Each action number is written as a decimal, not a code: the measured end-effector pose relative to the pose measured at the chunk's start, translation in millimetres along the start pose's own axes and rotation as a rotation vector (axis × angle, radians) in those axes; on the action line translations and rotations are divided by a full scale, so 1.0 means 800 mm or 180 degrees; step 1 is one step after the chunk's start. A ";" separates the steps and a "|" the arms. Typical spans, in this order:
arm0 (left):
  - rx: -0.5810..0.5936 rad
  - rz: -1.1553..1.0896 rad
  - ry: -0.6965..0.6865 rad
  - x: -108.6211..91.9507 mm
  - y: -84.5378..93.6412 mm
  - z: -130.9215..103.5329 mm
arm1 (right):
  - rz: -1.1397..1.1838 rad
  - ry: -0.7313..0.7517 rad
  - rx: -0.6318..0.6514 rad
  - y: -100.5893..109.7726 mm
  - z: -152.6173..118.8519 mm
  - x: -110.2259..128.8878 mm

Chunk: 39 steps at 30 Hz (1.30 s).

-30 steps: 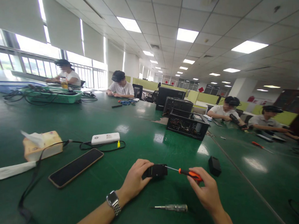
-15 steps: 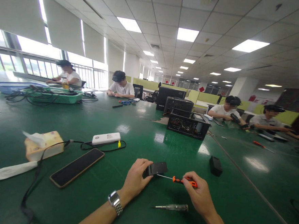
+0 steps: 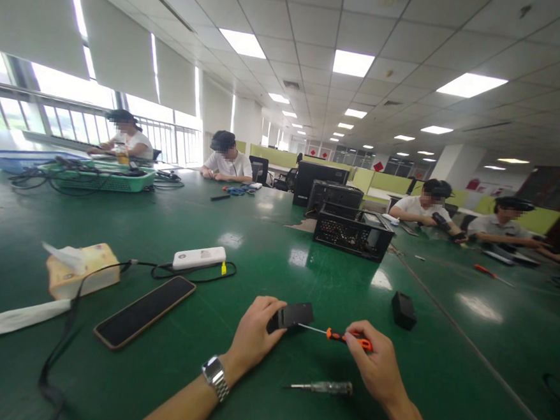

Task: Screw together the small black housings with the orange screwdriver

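Observation:
My left hand [image 3: 258, 327] is closed on one end of a small flat black case [image 3: 296, 315], low over the green table. Its exact kind I cannot make out. In my right hand [image 3: 376, 357] is an orange and black screwdriver [image 3: 336, 335], held by the handle between thumb and fingers. The thin shaft points left, and its tip is at the lower edge of the black case; whether it touches I cannot tell. Below both hands lies a second screwdriver with a clear handle [image 3: 329, 387], its blade to the left.
A black block [image 3: 403, 309] stands to the right. On the left are a phone [image 3: 145, 312], a white power bank [image 3: 200, 258] with a black cable, and a tissue pack [image 3: 88, 273]. Computer cases [image 3: 350, 234] and a green basket [image 3: 104, 182] sit farther back. Several people sit around the table.
My right hand and the screwdriver have shifted slightly to the right, its tip moving a little along the case's edge. My left hand and the case look nearly still.

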<state>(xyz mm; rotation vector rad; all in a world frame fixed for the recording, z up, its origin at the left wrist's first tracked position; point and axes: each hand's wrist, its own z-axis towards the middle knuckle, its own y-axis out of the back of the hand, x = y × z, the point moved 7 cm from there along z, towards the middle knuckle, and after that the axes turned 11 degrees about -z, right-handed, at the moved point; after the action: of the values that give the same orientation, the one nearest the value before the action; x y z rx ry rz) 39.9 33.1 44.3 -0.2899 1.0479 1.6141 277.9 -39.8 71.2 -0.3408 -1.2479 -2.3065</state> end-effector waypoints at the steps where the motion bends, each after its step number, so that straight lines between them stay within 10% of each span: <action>1: -0.0001 -0.0004 0.0000 0.000 0.000 0.000 | -0.0015 0.0000 -0.0007 0.001 0.000 0.000; 39: 0.0068 0.0011 0.0019 -0.008 0.001 0.000 | -0.0137 0.0459 -0.0043 0.013 0.002 0.016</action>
<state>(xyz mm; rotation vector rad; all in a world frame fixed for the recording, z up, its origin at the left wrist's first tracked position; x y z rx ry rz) 41.9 28.9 49.2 -0.2789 1.0698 1.6051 272.3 -47.1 85.3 -0.1503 -1.1796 -2.3314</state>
